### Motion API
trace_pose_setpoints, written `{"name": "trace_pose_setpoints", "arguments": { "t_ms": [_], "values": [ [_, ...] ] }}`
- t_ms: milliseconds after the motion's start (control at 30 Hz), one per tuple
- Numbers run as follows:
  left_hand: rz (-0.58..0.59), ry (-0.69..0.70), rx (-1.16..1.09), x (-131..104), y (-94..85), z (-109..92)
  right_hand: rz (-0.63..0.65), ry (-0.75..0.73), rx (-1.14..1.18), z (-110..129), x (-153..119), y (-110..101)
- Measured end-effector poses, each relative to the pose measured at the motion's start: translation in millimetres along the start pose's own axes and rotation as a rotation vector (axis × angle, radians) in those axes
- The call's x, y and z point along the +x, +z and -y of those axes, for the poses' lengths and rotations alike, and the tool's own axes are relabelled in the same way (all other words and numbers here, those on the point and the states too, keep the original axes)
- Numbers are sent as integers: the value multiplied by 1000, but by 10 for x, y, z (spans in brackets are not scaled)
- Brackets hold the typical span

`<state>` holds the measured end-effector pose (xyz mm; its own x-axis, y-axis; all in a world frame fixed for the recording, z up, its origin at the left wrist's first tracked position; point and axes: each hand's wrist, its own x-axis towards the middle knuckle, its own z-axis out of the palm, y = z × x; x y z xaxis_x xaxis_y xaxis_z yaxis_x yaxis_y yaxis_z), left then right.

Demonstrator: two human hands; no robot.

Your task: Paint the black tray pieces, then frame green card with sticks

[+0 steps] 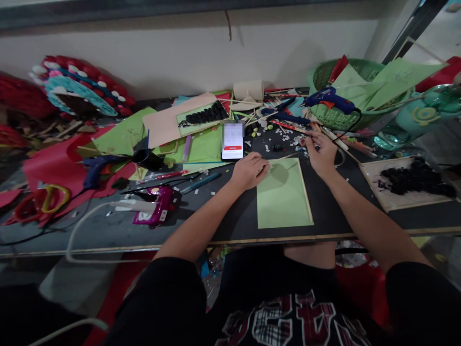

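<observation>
A light green sheet of paper [281, 202] lies flat on the dark table before me. One thin wooden stick [305, 191] runs along its right edge. Another thin stick [286, 157] slants across its top edge, its near end at the fingers of my left hand [250, 171]. That hand is closed, resting at the sheet's upper left corner. Beyond the upper right corner, my right hand [321, 153] is raised with thumb and fingers pinched together; what they hold is too small to make out. A lit phone [232, 142] stands just beyond my left hand.
White scraps [288, 139] litter the table behind the sheet. A green basket [334, 120] with a blue glue gun [329, 100] is at back right, beside a bottle [414, 117]. A framed black piece [414, 180] lies right. Leftward are a purple power adapter [154, 206] and scissors [39, 204].
</observation>
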<state>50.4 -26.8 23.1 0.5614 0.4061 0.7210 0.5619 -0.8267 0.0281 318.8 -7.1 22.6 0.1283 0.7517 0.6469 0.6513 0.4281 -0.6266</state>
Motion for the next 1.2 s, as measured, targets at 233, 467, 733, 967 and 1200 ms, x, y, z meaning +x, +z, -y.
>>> {"name": "trace_pose_setpoints", "arguments": {
  "t_ms": [233, 467, 733, 967, 1200],
  "values": [
    [31, -44, -20, -6, 7, -3, 111, -61, -90, 171, 27, -72],
    [-121, -72, 31, 4, -2, 3, 216, -198, -87, 226, 16, -64],
    [-96, -170, -18, -24, 26, 26, 241, -211, -111, 176, 19, -52],
    [-168, -161, -18, -26, 29, 21, 228, -230, -111, 194, 26, -48],
    [-180, -173, 21, -7, 9, 16, 196, -239, -103, 212, 34, -53]
  ]
}}
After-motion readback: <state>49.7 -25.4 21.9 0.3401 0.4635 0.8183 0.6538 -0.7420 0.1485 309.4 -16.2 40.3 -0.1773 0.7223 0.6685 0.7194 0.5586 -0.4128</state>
